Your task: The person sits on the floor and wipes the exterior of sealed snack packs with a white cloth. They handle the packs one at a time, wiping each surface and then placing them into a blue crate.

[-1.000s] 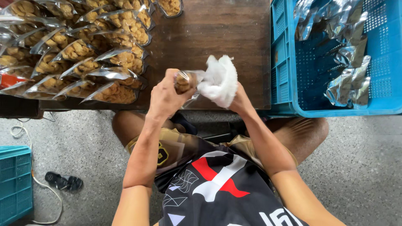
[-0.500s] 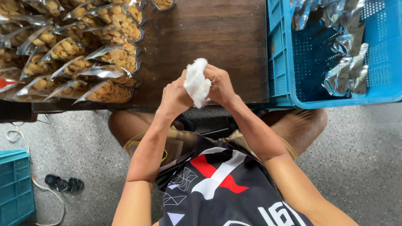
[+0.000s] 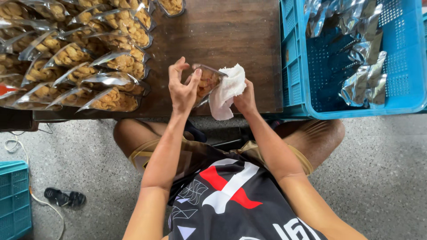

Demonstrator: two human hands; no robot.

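Note:
My left hand grips a clear pouch of golden-brown snacks above the front edge of the dark wooden table. Two of its fingers are lifted off the pouch. My right hand holds a crumpled white cloth pressed against the pouch's right side. Part of the pouch is hidden behind the cloth and my left hand.
Several filled pouches lie in overlapping rows on the table's left half. A blue plastic crate at the right holds several silvery empty pouches. On the grey floor are another blue crate, a black sandal and a white cord.
The pouch, hidden behind the cloth half a second ago, now shows between my hands. The cloth has shifted to the pouch's right side and my left fingers have spread.

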